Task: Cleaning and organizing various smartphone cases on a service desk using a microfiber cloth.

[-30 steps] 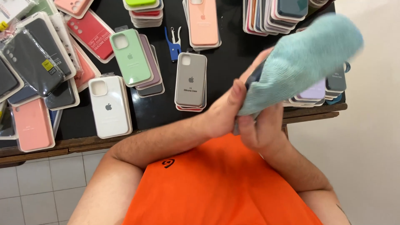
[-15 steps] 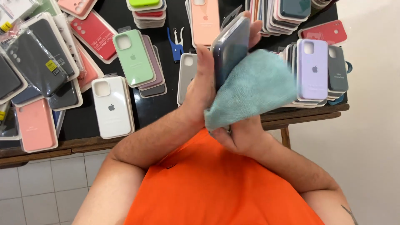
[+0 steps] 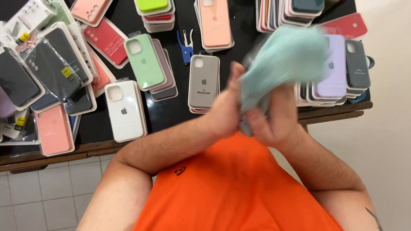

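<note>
Surface: black tabletop on a wooden frame, pale tiled floor below, crowded with phone cases.
Left hand: fingers closed on the lower edge of a dark phone case; only a sliver of it shows under the cloth.
Right hand: closed around a turquoise cloth, bunched and motion-blurred, pressed over the case.
Location: case and cloth sit between the two hands, held above the near edge of the tabletop, in front of the orange shirt.
Axis: case mostly hidden; long axis appears to run away from the body, up under the cloth. Which face is up, cannot tell.
Handling (judgement): case light, flexible, slightly grippy; best pinched along its long edges. Cloth soft, limp, no fixed grip point.
Beyond left hand: grey case stack; farther left, white case, green case.
Beyond right hand: lilac case.
</note>
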